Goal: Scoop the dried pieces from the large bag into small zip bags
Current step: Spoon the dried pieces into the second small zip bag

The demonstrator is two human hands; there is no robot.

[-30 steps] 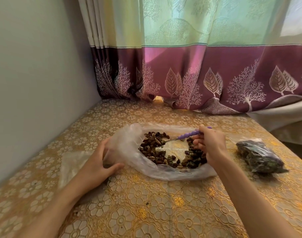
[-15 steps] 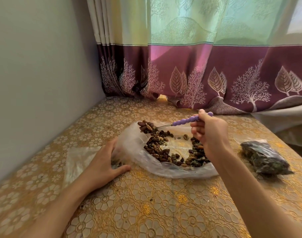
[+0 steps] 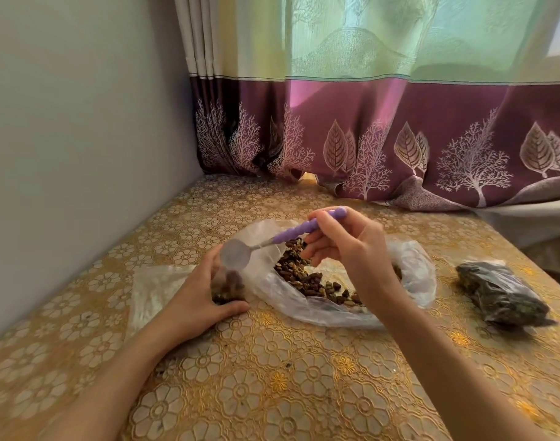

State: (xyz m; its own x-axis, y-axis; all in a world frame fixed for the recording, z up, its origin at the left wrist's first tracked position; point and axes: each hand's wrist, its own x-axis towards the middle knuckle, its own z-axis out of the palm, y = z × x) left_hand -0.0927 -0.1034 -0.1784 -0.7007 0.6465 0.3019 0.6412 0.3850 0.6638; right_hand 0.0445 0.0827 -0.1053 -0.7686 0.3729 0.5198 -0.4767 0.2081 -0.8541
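Presently catalogued, largest first. Table (image 3: 272,393): gold floral covering, bearing every item below. Curtain (image 3: 399,138): purple band with leaf and tree print, hanging beyond the fingers at the table's far edge. Large bag (image 3: 304,308): clear plastic, lying open on the table beneath the right hand's fingers; dried pieces (image 3: 307,281), brown, heaped inside it. Filled zip bag (image 3: 501,292): dark contents, lying flat well to the right of the right hand. Spare clear bags (image 3: 154,288): flat on the table, just left of the left hand. Left hand (image 3: 195,297): fingers and thumb curled round a small zip bag (image 3: 229,281), held upright on the table, touching the large bag's left edge; some pieces lie in its bottom. Right hand (image 3: 345,253): fingers pinch the purple beaded handle of a spoon (image 3: 272,241), held above the large bag. Spoon bowl: tipped over the small bag's mouth, just above the left fingertips; pieces beneath it blurred.
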